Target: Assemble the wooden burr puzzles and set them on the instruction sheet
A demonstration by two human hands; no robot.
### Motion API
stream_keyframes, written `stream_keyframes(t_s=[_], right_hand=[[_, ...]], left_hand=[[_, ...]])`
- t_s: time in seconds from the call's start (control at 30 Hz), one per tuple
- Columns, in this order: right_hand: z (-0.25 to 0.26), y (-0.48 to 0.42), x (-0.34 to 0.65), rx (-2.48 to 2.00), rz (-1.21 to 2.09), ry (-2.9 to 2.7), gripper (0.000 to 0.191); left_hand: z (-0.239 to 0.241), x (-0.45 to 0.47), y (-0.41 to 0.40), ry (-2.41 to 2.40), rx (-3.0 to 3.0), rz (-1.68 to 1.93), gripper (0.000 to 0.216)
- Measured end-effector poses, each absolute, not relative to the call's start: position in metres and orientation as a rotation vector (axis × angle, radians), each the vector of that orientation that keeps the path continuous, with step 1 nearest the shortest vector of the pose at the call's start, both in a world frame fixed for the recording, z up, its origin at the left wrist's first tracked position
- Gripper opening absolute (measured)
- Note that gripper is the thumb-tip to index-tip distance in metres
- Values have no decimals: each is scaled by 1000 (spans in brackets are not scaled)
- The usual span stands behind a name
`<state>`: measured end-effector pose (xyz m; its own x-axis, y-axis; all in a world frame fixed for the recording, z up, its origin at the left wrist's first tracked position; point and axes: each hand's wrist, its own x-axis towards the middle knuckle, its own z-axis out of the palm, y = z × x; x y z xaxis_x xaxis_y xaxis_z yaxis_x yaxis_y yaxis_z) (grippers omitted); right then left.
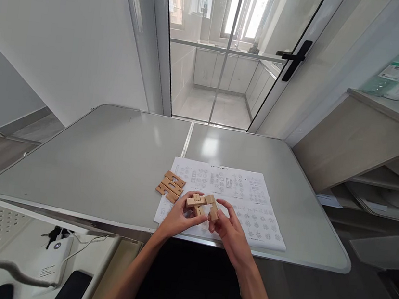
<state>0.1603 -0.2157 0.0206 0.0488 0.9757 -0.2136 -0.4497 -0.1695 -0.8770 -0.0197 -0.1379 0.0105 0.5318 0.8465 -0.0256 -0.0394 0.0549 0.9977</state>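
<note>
Just inside table edge (103, 220), wooden puzzle (203, 205)

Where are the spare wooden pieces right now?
In the head view, the spare wooden pieces lie on the grey table at the instruction sheet's left edge, up and left of the left hand, which holds the wooden assembly.

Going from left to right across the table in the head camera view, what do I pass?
Loose wooden pieces → left hand → joined wooden blocks, gripped by both hands → right hand → wooden shelf unit at the far right.
</note>
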Motion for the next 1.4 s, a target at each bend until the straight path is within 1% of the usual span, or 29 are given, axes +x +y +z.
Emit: stream_keyframes(t_s=[0.13, 0.23, 0.43, 0.53, 0.6, 0.83, 0.97, 1.23, 1.4], right_hand=[[34, -219, 164, -936, 1634, -612, 64], [33, -219, 165, -874, 1738, -561, 68], [20, -216, 167, -807, 1768, -431, 54], [21, -217, 168, -787, 1750, -483, 55], [25, -218, 167, -824, 1699, -551, 56], [22, -214, 159, -1118, 1420, -813, 46], [17, -207, 155, -1150, 1418, -888, 46], [24, -199, 151, -1153, 1541, -897, 57], [29, -201, 144, -1146, 1509, -820, 58]], left_hand=[[13, -20, -139, 778, 1338, 805, 68], [14, -20, -138, 761, 1347, 801, 71], [15, -19, -139, 797, 1421, 825, 70], [17, -18, -141, 812, 1445, 814, 69], [18, -18, -141, 821, 1468, 810, 69], [15, -19, -142, 820, 1575, 835, 68], [14, -20, -143, 789, 1633, 853, 68], [17, -20, -141, 755, 1781, 881, 68], [16, -19, -140, 763, 1819, 885, 70]])
